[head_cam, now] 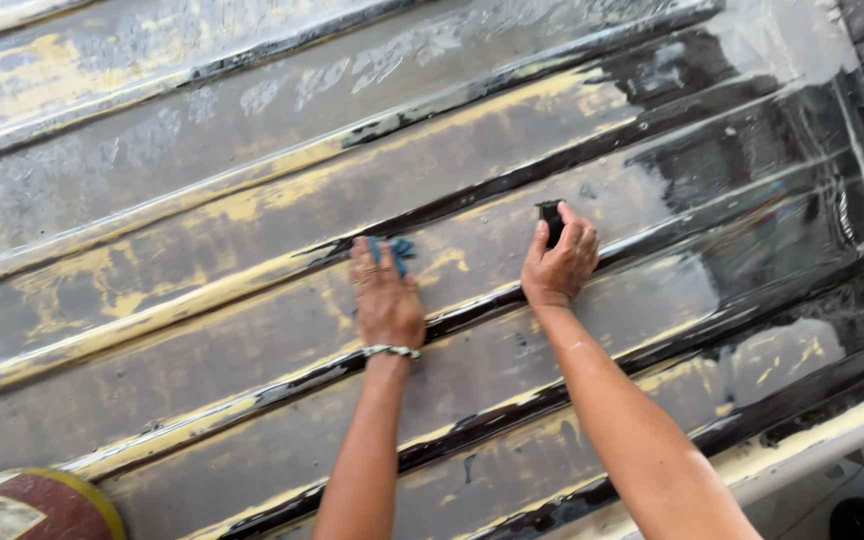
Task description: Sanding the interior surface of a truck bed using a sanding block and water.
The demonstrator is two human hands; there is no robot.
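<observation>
Blue rag (pixel 398 250) mostly hidden under left hand (pixel 384 295); red drum (pixel 32 505) cut off
</observation>
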